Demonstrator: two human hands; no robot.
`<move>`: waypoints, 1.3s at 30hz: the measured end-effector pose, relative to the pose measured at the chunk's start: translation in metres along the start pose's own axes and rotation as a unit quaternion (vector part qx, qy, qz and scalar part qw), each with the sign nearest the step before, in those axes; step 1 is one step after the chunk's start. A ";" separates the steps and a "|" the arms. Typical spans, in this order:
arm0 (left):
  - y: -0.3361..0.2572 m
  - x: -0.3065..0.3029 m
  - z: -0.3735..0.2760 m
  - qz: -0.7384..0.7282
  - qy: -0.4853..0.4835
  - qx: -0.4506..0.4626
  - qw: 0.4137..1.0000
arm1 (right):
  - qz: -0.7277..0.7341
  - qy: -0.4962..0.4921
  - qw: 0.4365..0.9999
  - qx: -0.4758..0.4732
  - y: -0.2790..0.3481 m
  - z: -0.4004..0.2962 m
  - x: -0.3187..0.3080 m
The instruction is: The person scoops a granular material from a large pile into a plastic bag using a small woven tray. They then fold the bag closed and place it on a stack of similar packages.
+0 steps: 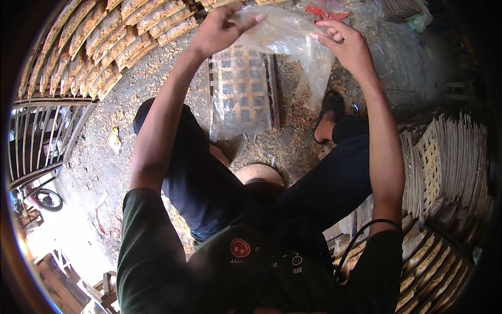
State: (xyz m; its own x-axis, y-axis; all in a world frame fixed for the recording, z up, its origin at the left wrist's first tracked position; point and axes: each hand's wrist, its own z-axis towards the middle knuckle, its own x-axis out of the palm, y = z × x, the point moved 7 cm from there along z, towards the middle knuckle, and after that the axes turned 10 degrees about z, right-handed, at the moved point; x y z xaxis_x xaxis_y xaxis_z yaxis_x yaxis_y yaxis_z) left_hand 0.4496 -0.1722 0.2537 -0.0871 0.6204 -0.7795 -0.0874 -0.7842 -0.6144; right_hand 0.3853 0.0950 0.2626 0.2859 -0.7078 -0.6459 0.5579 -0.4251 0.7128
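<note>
A clear plastic sheet (278,33) is stretched between my two hands at the top of the head view, its loose end hanging down at the right. My left hand (225,29) grips its left side, and my right hand (339,39) pinches its right side between thumb and fingers. Below the sheet, between my legs, lies a woven bamboo tray (240,86) with dark side rails. Clear plastic covers its lattice and reaches past its near edge.
Racks of filled, plastic-covered trays (98,43) stand at upper left, more filled trays (427,271) at lower right. Stacked empty woven trays (451,165) stand at right. A yellow wrapper (114,140) lies on the crumb-strewn floor; red plastic (327,13) lies beyond my right hand.
</note>
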 end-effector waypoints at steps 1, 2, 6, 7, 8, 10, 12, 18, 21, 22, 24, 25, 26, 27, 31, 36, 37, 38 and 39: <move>-0.003 -0.003 0.000 -0.023 0.024 -0.060 0.998 | -0.006 -0.008 1.000 -0.002 -0.001 0.000 -0.003; -0.012 -0.006 0.000 -0.122 -0.054 0.029 0.991 | -0.020 -0.013 1.000 -0.015 -0.002 0.000 -0.006; -0.014 -0.006 -0.003 -0.145 -0.095 0.056 0.983 | -0.069 -0.029 0.996 -0.048 -0.013 0.003 -0.014; -0.019 -0.006 -0.002 -0.126 -0.094 0.056 0.986 | -0.083 -0.034 0.995 -0.050 -0.016 0.003 -0.020; -0.021 -0.006 -0.002 -0.108 -0.092 0.057 0.988 | -0.082 -0.035 0.996 -0.030 -0.023 0.003 -0.026; -0.002 -0.001 0.004 -0.059 -0.068 0.020 0.996 | -0.076 -0.037 0.996 0.006 -0.031 0.006 -0.036; 0.008 0.005 0.008 -0.073 -0.070 0.015 0.995 | -0.075 -0.045 0.996 -0.001 -0.031 0.007 -0.044; 0.029 0.017 0.016 -0.127 -0.062 0.048 0.989 | -0.134 -0.145 0.980 0.018 -0.060 0.009 -0.081; 0.040 0.022 0.011 -0.003 -0.001 0.034 0.999 | -0.166 -0.227 0.960 0.009 -0.100 0.009 -0.112; 0.055 0.020 0.006 -0.058 0.006 0.057 0.997 | -0.164 -0.246 0.955 0.003 -0.106 0.010 -0.110; 0.089 0.024 -0.002 -0.167 0.018 0.101 0.981 | -0.141 -0.211 0.964 0.082 -0.134 0.010 -0.100; 0.087 0.024 -0.004 -0.073 0.016 0.112 0.991 | -0.139 -0.195 0.963 0.124 -0.147 0.005 -0.101; 0.086 0.025 -0.007 0.021 0.015 0.122 0.992 | -0.140 -0.180 0.962 0.149 -0.157 0.002 -0.099; 0.085 0.025 -0.011 0.115 0.012 0.130 0.985 | -0.143 -0.166 0.960 0.172 -0.165 0.001 -0.098; 0.099 0.018 -0.023 0.151 0.046 0.095 0.983 | -0.139 -0.102 0.968 0.180 -0.191 -0.009 -0.072; 0.116 0.005 -0.036 0.159 0.072 0.087 0.981 | -0.113 -0.004 0.969 0.220 -0.203 -0.019 -0.032; 0.122 0.002 -0.041 0.160 0.080 0.067 0.981 | -0.095 0.006 0.971 0.218 -0.188 -0.014 -0.020; 0.127 0.000 -0.046 0.162 0.090 0.047 0.982 | -0.042 0.013 0.963 0.264 -0.179 -0.018 -0.006; 0.130 -0.002 -0.048 0.162 0.097 0.033 0.982 | -0.056 0.032 0.958 0.280 -0.169 -0.022 0.006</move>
State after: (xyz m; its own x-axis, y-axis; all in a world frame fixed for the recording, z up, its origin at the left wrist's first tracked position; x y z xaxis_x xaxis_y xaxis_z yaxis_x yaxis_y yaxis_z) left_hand 0.4862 -0.2758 0.1695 0.0683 0.3200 -0.9450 -0.1507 -0.9330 -0.3268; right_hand 0.3098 0.1754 0.1324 0.3066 -0.6122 -0.7289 0.0865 -0.7447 0.6618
